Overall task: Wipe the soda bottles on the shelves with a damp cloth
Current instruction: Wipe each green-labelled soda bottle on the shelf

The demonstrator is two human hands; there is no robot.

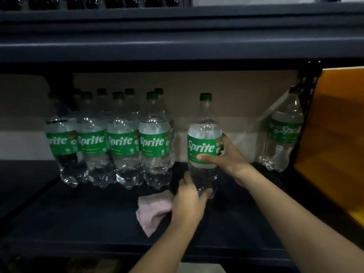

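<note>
Your right hand is wrapped round the middle bottle at label height: thumb across the green label, fingers behind it. So that grip is grasping the bottle. The bottle stands upright on the dark shelf, green cap on, label facing you.

Your left hand is at the base of the same bottle, fingers curled against its lower part. The pink cloth sticks out from under that hand on the left side and lies crumpled on the shelf. Can't tell whether the hand also pinches the cloth or just covers its edge; the frame is soft there. Left grip: grasping the bottle's base as far as it shows.

To the left of the held bottle, a row of four bottles stands along the front, labels forward, touching one another, with more green caps visible behind them. There's a clear gap between that row and the one you hold.

To the right, well apart, one more lone bottle stands tilted near the shelf's upright post, with an orange panel just beyond it.

Behind the bottles a cardboard backing runs along the rear. The upper shelf spans the top, with dark bottles on it, too dim to read.
</note>
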